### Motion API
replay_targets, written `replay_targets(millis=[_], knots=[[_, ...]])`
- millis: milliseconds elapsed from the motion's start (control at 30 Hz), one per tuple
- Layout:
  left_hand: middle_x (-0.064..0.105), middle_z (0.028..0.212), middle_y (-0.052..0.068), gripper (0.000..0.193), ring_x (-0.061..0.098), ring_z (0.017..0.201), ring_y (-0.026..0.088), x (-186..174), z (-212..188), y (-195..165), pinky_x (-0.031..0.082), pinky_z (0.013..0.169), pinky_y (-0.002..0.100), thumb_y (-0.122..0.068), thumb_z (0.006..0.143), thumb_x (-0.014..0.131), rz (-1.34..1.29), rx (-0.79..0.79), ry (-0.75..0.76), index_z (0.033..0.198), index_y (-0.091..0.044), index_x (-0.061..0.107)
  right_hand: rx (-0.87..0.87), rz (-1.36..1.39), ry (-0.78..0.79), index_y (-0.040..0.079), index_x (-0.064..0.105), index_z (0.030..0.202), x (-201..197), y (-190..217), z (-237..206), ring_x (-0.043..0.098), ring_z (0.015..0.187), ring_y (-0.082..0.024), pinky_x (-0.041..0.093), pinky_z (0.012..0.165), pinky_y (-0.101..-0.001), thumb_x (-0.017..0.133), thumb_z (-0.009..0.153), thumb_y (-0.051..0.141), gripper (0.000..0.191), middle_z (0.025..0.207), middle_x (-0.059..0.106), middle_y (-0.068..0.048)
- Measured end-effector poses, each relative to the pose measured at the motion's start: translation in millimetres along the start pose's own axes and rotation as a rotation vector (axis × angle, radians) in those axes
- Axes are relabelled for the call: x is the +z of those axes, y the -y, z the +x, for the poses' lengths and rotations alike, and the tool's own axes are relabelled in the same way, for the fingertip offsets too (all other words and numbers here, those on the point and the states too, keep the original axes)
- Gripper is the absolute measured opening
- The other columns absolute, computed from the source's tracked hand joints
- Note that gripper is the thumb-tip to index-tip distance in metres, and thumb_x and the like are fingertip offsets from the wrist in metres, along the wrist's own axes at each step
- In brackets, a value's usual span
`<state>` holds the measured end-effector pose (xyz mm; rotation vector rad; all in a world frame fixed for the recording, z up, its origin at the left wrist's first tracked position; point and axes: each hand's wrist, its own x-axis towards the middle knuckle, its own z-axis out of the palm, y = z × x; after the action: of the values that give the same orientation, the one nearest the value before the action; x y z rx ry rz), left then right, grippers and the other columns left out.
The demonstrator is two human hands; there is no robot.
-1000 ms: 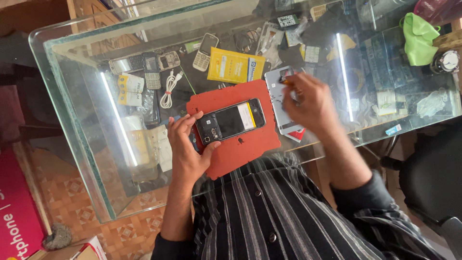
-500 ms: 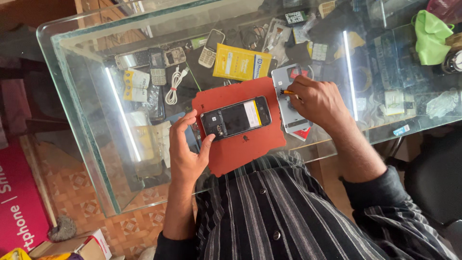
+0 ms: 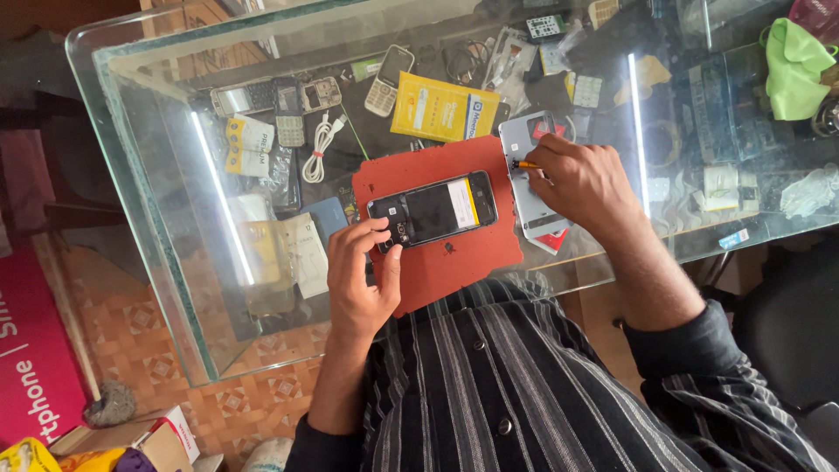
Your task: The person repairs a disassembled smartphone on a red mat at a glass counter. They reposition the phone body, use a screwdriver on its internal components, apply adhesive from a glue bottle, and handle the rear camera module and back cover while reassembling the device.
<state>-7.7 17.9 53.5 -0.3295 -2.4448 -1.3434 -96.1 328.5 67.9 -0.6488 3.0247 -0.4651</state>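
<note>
A dark opened smartphone [image 3: 433, 210] lies on a red mat [image 3: 446, 253] on top of a glass counter [image 3: 140, 201]. My left hand [image 3: 363, 280] rests on the mat, its fingers touching the phone's left end. My right hand [image 3: 581, 179] is closed on a small orange-tipped tool [image 3: 524, 164] beside a grey phone back cover [image 3: 529, 188], just right of the mat.
Under the glass lie old keypad phones [image 3: 384, 79], a white cable [image 3: 322, 144], a yellow packet [image 3: 444, 107] and several small parts. A green cloth [image 3: 793, 70] sits at the far right. A pink box [image 3: 31, 367] stands on the tiled floor at left.
My right hand has shifted slightly over the grey cover with the tool. My left hand stays at the phone's end. The view has moved a little.
</note>
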Motion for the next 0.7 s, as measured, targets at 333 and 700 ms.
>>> replay_targets(millis=[333, 700], knots=[[0.067, 0.121, 0.011, 0.027, 0.064, 0.11, 0.032, 8.2, 0.9, -9.4, 0.053, 0.096, 0.042, 0.003, 0.09, 0.075, 0.0, 0.048, 0.036, 0.113, -0.003, 0.061, -0.077, -0.124, 0.116, 0.006, 0.064, 0.085, 17.4, -13.1, 19.7, 0.067, 0.068, -0.034, 0.054, 0.061, -0.0464, 0.065, 0.082, 0.014, 0.009, 0.091, 0.064, -0.009], [0.069, 0.101, 0.01, 0.022, 0.068, 0.082, 0.024, 11.6, -14.8, -23.2, 0.055, 0.071, 0.032, 0.002, 0.09, 0.079, -0.153, -0.044, 0.079, 0.106, -0.002, 0.064, -0.053, 0.302, -0.065, 0.002, 0.062, 0.087, 4.4, 25.3, 12.7, 0.065, 0.063, -0.029, 0.051, 0.056, -0.0409, 0.065, 0.079, 0.007, 0.01, 0.077, 0.064, -0.011]])
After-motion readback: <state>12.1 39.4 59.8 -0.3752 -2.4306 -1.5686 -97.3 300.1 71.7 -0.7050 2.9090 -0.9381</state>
